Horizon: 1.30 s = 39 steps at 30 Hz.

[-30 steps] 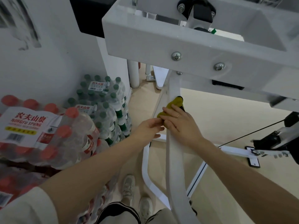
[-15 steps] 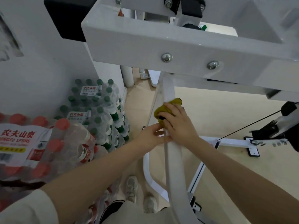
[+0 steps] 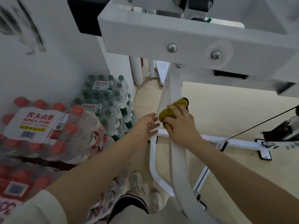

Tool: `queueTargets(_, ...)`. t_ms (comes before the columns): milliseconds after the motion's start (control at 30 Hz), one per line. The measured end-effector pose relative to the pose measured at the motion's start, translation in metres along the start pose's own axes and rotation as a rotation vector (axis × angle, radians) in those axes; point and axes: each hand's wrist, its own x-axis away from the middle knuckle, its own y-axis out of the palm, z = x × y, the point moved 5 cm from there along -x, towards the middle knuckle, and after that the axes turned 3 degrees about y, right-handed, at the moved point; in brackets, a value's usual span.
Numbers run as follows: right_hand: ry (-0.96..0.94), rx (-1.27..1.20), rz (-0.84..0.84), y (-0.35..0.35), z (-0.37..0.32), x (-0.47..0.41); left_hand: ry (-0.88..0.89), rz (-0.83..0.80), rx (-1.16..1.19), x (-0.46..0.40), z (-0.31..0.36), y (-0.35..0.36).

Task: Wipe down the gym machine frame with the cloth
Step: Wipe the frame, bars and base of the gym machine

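The white gym machine frame has a thick cross beam (image 3: 145, 39) overhead and a curved upright bar (image 3: 178, 159) running down in front of me. A bunched yellow cloth (image 3: 171, 110) lies against that bar at mid height. My right hand (image 3: 181, 125) grips the cloth and presses it onto the bar, fingers curled over it. My left hand (image 3: 145, 128) hovers just left of the bar with fingers straight and spread, holding nothing, a small gap from the cloth.
Shrink-wrapped packs of water bottles with red caps (image 3: 48, 126) and green caps (image 3: 106, 97) are stacked at the left against a white wall. A black cable (image 3: 258, 123) runs to a floor bracket at right. My shoes (image 3: 145, 191) stand on the beige floor.
My left hand has come off the bar and cloth and now hangs open beside them. My right hand still presses the cloth at about the same height.
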Motion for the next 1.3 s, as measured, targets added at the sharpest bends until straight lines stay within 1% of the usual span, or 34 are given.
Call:
queueTargets(67, 0.051, -0.028, -0.048, -0.004, 0.001, -0.005, 0.001, 0.029, 0.012, 0.004, 0.0, -0.005)
queueTargets(133, 0.152, -0.06, -0.12, -0.004, 0.01, -0.022, 0.008, 0.041, 0.003, 0.009, 0.002, -0.005)
queueTargets(233, 0.256, 0.002, -0.123, -0.003, 0.011, -0.032, 0.027, 0.006, -0.038, 0.015, 0.002, 0.005)
queueTargets(367, 0.288, 0.067, -0.068, 0.003, -0.011, 0.02, 0.009, -0.112, -0.11, 0.025, -0.009, 0.014)
queueTargets(500, 0.308, 0.141, -0.008, 0.0, -0.044, 0.098, -0.056, -0.147, -0.168, 0.032, -0.04, 0.008)
queueTargets(600, 0.309, 0.22, -0.032, -0.001, -0.061, 0.137, -0.035, -0.225, -0.154, 0.044, -0.059, 0.007)
queueTargets(667, 0.336, 0.231, -0.032, -0.003, -0.061, 0.144, -0.011, -0.275, -0.09, 0.052, -0.063, 0.009)
queueTargets(767, 0.432, 0.172, -0.027, -0.005, -0.062, 0.13, 0.051, -0.405, -0.184, 0.062, -0.065, 0.017)
queueTargets(867, 0.534, 0.149, -0.074, -0.004, -0.062, 0.117, 0.057, -0.382, -0.217, 0.068, -0.068, 0.016)
queueTargets(900, 0.533, 0.15, -0.073, -0.005, -0.064, 0.12, 0.052, -0.368, -0.202, 0.068, -0.069, 0.015)
queueTargets(967, 0.461, 0.197, -0.057, -0.008, -0.07, 0.143, 0.039, -0.347, -0.171, 0.07, -0.071, 0.01)
queueTargets(1033, 0.386, 0.241, -0.036, -0.013, -0.073, 0.18, 0.039, -0.372, -0.179, 0.073, -0.076, 0.009)
queueTargets(1100, 0.361, 0.259, -0.025, -0.023, -0.067, 0.218, 0.064, -0.428, -0.231, 0.08, -0.079, 0.013)
queueTargets(1200, 0.441, 0.251, 0.015, -0.041, -0.053, 0.247, 0.092, -0.458, -0.254, 0.083, -0.084, 0.017)
queueTargets(1267, 0.473, 0.257, -0.016, -0.04, -0.051, 0.24, 0.14, -0.438, -0.29, 0.083, -0.089, 0.019)
queueTargets(1300, 0.472, 0.252, -0.026, -0.036, -0.052, 0.23, 0.172, -0.418, -0.347, 0.085, -0.093, 0.02)
